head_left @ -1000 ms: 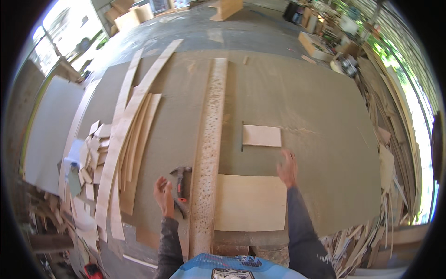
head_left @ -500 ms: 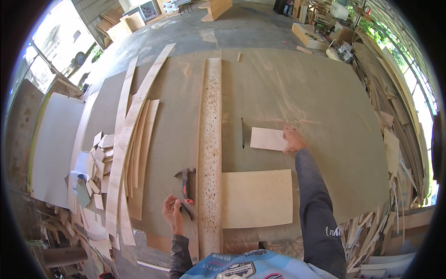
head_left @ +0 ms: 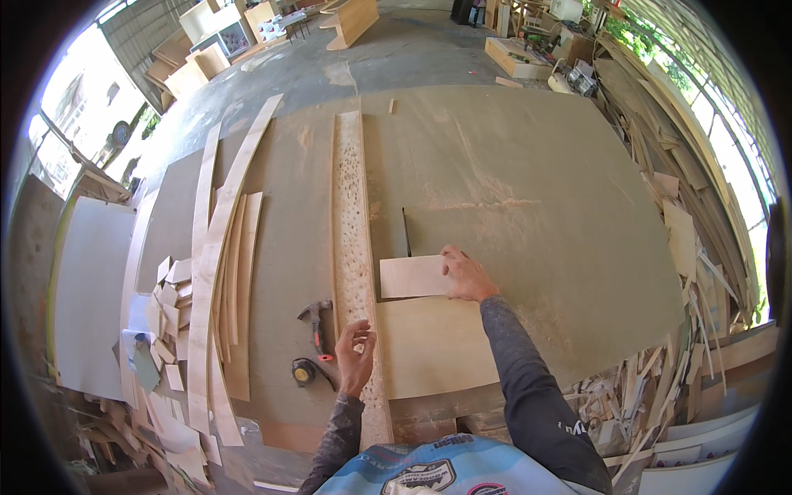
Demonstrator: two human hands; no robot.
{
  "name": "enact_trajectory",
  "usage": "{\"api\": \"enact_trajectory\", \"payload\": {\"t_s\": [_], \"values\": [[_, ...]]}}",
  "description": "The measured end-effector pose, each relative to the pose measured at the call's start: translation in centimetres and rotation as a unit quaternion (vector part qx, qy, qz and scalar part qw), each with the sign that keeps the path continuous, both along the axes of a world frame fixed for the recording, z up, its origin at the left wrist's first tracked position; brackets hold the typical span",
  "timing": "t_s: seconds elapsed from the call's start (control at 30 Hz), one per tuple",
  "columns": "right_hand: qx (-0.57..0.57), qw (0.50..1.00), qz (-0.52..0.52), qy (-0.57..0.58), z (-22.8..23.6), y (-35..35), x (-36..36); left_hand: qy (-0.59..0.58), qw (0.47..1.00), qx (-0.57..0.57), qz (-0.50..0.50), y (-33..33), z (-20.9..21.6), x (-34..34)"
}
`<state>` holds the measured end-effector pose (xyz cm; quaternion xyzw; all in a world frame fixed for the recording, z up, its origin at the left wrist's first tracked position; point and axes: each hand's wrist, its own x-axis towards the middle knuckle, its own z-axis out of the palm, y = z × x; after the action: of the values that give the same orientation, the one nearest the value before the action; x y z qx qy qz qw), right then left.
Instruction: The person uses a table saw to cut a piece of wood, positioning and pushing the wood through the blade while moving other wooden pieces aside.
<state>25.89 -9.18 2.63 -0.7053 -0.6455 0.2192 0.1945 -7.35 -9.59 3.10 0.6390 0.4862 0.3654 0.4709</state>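
- A small plywood rectangle (head_left: 411,278) is grasped at its right end by the right hand (head_left: 468,275), along the far edge of a larger plywood panel (head_left: 437,351).
- The left hand (head_left: 356,356) is curled; whether anything is gripped cannot be told.
- A claw hammer (head_left: 318,330) is seen to its left.

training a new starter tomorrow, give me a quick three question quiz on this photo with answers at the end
1. What is the right hand holding?
2. True or false: the hammer lies left of the long speckled strip.
3. The tape measure lies: (a) higher in the picture than the hammer, (b) lower in the picture than the hammer, (c) on the strip.

Key: 1. A small pale board, by its right end. 2. True. 3. b.
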Motion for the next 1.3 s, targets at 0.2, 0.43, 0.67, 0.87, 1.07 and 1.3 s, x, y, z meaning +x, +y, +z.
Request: {"api": "enact_trajectory", "payload": {"t_s": [0.2,0.43,0.67,0.87,1.07,1.3], "values": [[0.035,0.999,-0.013,0.034,-4.7,0.1,-0.5,0.029,0.999,0.022,-0.012,0.3,-0.3,0.2],[0.12,0.989,-0.087,-0.009,-7.6,0.4,-2.9,0.114,0.986,0.105,-0.067,3.8,-1.5,1.5],[0.136,0.945,-0.185,0.234,-9.8,-0.2,-2.4,0.318,0.898,0.233,-0.197,10.9,-4.1,7.5],[0.151,0.957,-0.188,0.164,-9.0,-0.7,-2.4,0.402,0.849,0.179,-0.291,13.0,-3.7,9.4],[0.21,0.965,-0.157,0.018,-6.5,-7.0,-6.8,0.429,0.839,0.174,-0.287,13.9,-3.8,8.3],[0.062,0.997,-0.054,-0.001,-3.1,-23.6,-16.3,0.447,0.829,0.165,-0.295,13.4,-2.4,9.6]]}}
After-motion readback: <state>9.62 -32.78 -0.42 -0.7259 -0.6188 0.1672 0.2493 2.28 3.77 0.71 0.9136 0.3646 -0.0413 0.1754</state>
